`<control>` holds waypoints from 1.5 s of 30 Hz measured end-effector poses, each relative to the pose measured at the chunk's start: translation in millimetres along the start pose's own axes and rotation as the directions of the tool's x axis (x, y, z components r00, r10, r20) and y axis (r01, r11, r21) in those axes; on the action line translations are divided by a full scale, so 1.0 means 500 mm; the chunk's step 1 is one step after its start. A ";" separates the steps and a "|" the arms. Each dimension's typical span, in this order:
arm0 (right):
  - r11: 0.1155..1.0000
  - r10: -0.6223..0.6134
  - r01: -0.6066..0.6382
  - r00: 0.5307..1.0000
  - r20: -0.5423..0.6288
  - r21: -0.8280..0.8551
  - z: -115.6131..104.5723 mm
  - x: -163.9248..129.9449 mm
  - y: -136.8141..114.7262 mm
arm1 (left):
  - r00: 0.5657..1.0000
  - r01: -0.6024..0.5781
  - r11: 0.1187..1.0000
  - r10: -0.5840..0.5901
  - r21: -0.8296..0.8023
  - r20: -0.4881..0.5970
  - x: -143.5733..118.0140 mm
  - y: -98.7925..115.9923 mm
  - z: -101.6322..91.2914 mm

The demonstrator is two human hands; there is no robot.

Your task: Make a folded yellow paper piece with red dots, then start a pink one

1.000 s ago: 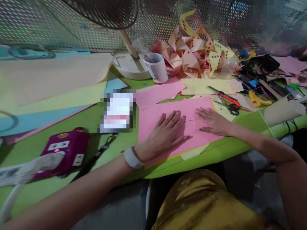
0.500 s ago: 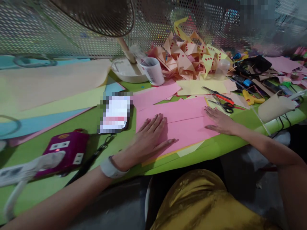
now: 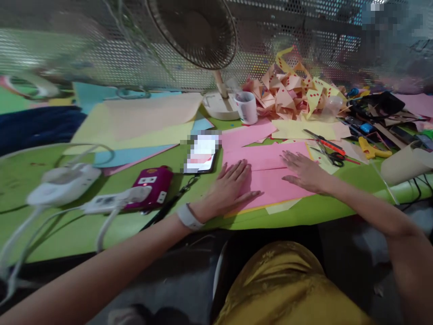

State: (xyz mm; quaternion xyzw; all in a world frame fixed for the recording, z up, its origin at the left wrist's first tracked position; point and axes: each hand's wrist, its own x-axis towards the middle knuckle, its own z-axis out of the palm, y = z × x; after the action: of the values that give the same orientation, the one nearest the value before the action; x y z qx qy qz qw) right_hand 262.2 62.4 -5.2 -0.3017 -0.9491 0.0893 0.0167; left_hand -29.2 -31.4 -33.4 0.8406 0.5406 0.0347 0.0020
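Note:
A pink paper sheet (image 3: 270, 183) lies on the green tabletop, with a seam or fold line running across its middle. On its left part my left hand (image 3: 232, 187) rests flat, fingers stretched out and thumb apart. My right hand (image 3: 302, 170) lies on the right part of the same sheet, palm down and fingers spread. A yellow edge of paper shows beneath the pink sheet. Right of my right hand are black-handled scissors (image 3: 336, 158) and a red-and-black cutter (image 3: 326, 143). A phone (image 3: 204, 151) with its screen lit lies left of the sheet.
A fan (image 3: 221, 106) and a white cup (image 3: 246, 108) stand behind the sheet, beside a heap of folded paper pieces (image 3: 291, 90). At left lie large coloured sheets (image 3: 142, 117), a purple power box (image 3: 152, 180) and white plugs with cords. A yellow tool (image 3: 372, 150) and paper roll (image 3: 404, 162) sit right.
The view has swung left, bringing in more of the table's left side. My right hand has slid left on the pink sheet, nearer my left hand, which stays flat in about the same place.

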 end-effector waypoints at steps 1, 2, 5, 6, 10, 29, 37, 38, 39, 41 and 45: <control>0.999 -0.031 0.031 0.999 0.010 0.016 0.009 0.016 -0.006 | 1.000 -0.005 1.000 0.005 0.004 0.002 0.000 -0.001 -0.004; 0.998 -0.054 0.054 0.998 0.020 0.028 0.019 0.028 -0.010 | 1.000 -0.008 1.000 0.008 0.005 0.002 0.001 0.000 -0.010; 0.996 -0.079 0.078 0.997 0.026 0.032 0.047 0.045 -0.009 | 1.000 -0.004 1.000 0.004 -0.015 -0.022 0.019 0.016 -0.036; 0.996 -0.080 0.080 0.997 0.020 0.027 0.054 0.045 -0.005 | 0.999 0.004 1.000 -0.005 -0.029 -0.049 0.031 0.027 -0.045; 0.993 -0.117 0.117 0.993 0.009 -0.009 0.066 0.040 0.011 | 0.996 -0.067 0.988 0.059 -0.140 -0.064 0.110 0.091 -0.055; 0.998 -0.056 0.054 0.996 0.071 0.025 0.047 0.035 0.004 | 0.999 -0.009 0.977 -0.002 -0.212 -0.054 0.129 0.089 0.018; 0.996 0.078 -0.080 0.996 0.049 0.042 0.028 -0.039 0.051 | 0.996 -0.027 0.993 0.017 -0.119 -0.086 0.095 0.064 0.009; 0.994 0.096 -0.098 0.994 0.050 0.040 0.026 -0.048 0.055 | 0.996 -0.023 0.994 0.014 -0.111 -0.083 0.091 0.060 0.009; 0.992 0.118 -0.120 0.992 0.053 0.036 0.024 -0.056 0.058 | 0.997 -0.017 0.995 0.009 -0.103 -0.078 0.086 0.055 0.009; 0.986 0.165 -0.167 0.984 0.062 0.027 0.022 -0.069 0.062 | 0.998 -0.002 0.996 -0.004 -0.091 -0.066 0.074 0.044 0.009; 0.979 0.201 -0.202 0.977 0.074 0.004 0.012 -0.084 0.075 | 0.999 0.032 0.995 -0.036 -0.093 -0.040 0.050 0.019 0.012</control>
State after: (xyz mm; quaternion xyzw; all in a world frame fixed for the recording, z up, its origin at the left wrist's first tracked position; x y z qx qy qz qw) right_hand 317.4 67.2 -17.2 -0.3926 -0.9131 0.1070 -0.0255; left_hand -9.7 -12.5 -37.4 0.8294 0.5524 0.0772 0.0302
